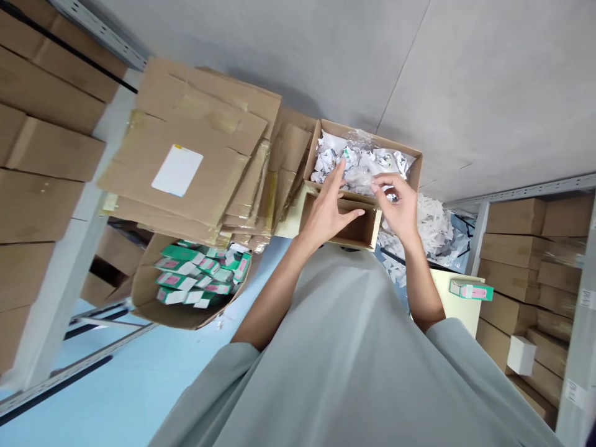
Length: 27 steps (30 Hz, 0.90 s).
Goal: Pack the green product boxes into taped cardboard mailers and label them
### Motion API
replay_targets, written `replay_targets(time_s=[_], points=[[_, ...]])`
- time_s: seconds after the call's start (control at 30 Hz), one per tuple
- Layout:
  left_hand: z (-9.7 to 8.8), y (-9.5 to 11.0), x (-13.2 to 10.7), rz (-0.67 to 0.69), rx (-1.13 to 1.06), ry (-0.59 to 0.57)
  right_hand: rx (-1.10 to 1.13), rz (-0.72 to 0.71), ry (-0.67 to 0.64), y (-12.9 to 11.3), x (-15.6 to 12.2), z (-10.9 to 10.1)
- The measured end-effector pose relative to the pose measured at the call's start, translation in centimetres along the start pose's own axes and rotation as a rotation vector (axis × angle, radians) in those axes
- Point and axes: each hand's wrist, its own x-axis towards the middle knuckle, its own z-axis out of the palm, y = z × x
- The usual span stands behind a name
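From here I see matt cardboard in the box, rough, crumpled paper and glossy clear plastic inside, soft matt cloth in the shirt, smooth metal along the shelf.

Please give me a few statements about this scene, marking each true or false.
1. Crumpled paper lies in the open box ahead of the person. True.
2. The left hand is clenched into a fist. False: its fingers are extended, with the thumb apart.
3. A white label is on the flattened cardboard. True.
4. The single carton at the right lies on the floor. False: it lies on a pale surface.
5. The floor is light blue. True.
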Motion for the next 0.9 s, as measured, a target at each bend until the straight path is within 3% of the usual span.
replay_targets(time_s=[0.17, 0.4, 0.5, 0.63, 0.77, 0.9], points=[[-0.2, 0.4, 0.0, 0.055, -0.046, 0.061, 0.047, -0.007, -0.090, -2.1, -2.0, 1.3], [-0.1, 0.3, -1.2, -0.100, -0.170, 0.141, 0.084, -0.029, -0.203, -1.6, -3.9, 2.1], [-0.3, 0.0, -1.4, -0.129, -0.139, 0.197, -0.031, -0.045, -0.212, 0.5, -3.7, 1.2], [-0.6, -0.8, -0.9, -0.146, -0.108, 0.230, -0.354, 0.014, -0.192, 5.2, -1.8, 0.1], [-0.7, -1.7, -0.4, -0.124, -0.095, 0.250, -0.522, 0.060, -0.353, 8.8, 1.0, 0.6], [-1.9, -2.2, -0.4, -0.120, -0.075, 0.327, -0.578, 0.083, -0.311, 10.4, 2.5, 1.5]])
